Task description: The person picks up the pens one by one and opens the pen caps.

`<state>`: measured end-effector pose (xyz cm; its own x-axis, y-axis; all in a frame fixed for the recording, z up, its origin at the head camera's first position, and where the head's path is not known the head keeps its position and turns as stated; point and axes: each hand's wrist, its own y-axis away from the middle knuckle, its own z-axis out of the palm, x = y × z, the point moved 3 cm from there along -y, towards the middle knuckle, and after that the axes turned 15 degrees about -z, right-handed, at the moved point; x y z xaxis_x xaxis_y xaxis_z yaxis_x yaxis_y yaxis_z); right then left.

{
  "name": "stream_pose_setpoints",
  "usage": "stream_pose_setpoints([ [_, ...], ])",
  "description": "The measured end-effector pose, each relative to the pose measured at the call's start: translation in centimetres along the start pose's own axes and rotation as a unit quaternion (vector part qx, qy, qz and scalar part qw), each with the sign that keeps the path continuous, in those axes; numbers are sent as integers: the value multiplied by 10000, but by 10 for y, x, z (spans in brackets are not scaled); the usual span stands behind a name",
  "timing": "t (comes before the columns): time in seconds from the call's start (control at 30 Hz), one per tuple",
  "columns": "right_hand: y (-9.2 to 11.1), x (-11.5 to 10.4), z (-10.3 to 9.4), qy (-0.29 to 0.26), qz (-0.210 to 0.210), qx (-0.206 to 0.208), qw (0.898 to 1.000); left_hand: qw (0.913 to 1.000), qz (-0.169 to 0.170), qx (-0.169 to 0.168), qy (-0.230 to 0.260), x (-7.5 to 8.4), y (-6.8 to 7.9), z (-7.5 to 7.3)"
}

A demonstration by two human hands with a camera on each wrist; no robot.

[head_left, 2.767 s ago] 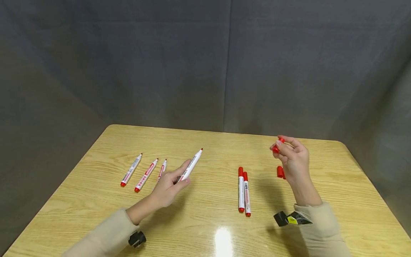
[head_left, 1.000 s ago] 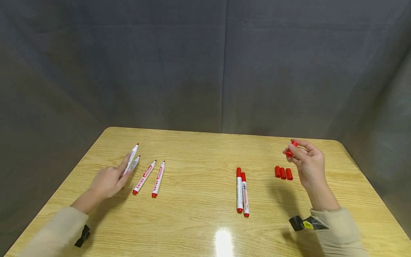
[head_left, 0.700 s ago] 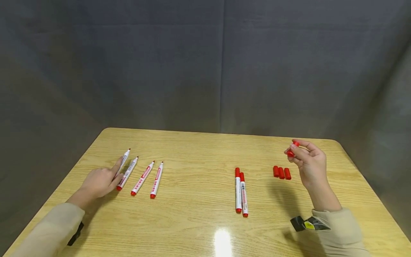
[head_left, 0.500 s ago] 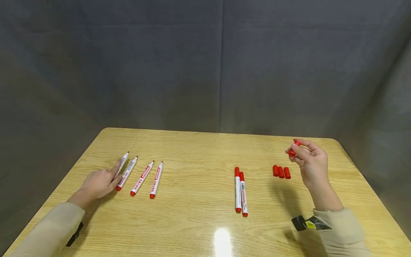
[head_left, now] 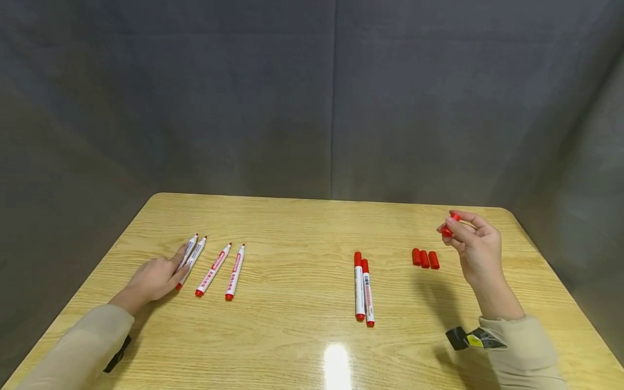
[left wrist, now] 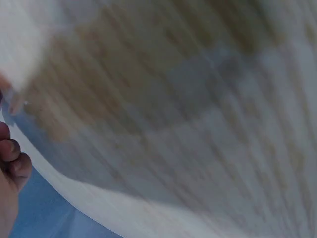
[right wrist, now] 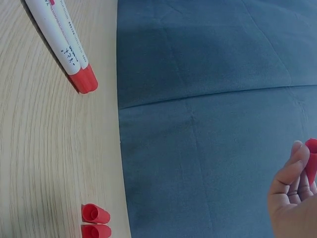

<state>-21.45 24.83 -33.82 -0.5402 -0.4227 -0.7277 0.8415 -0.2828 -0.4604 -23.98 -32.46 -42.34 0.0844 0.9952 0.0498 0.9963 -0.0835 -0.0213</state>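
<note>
At the table's left side, my left hand (head_left: 155, 276) pinches two uncapped whiteboard markers side by side. Its index finger lies along the leftmost marker (head_left: 191, 246) and its thumb is against the second marker (head_left: 199, 252); the hand hides their lower parts. In the left wrist view only curled fingertips (left wrist: 15, 161) show. My right hand (head_left: 480, 254) is raised above the right side, pinching a red marker cap (head_left: 455, 217) between thumb and fingers. The thumb covers the cap's middle. Its hollow end shows at the edge of the right wrist view, above the fingers (right wrist: 292, 173).
Two more uncapped markers, one slanted (head_left: 213, 271) and one steeper (head_left: 235, 272), lie right of the left hand. Mid-table lie two capped red markers (head_left: 359, 287), touching. Three red caps (head_left: 425, 259) lie in a row below the right hand. A dark grey curtain (head_left: 312, 108) hangs behind.
My left hand has carried an uncapped marker left, laid it beside the leftmost one, and drawn the two closer together. My right hand has moved slightly right, still holding the cap.
</note>
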Motion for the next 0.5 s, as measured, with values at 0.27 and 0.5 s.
stream_pose_setpoints([
  [0.27, -1, -2, -2, -67, 11, 50, 10000, 9995, -190, -260, 38, 3, -2, 6],
  [0.5, 1, -4, -4, 61, 37, 50, 10000, 9991, -191, -250, -282, 5, -3, 10],
])
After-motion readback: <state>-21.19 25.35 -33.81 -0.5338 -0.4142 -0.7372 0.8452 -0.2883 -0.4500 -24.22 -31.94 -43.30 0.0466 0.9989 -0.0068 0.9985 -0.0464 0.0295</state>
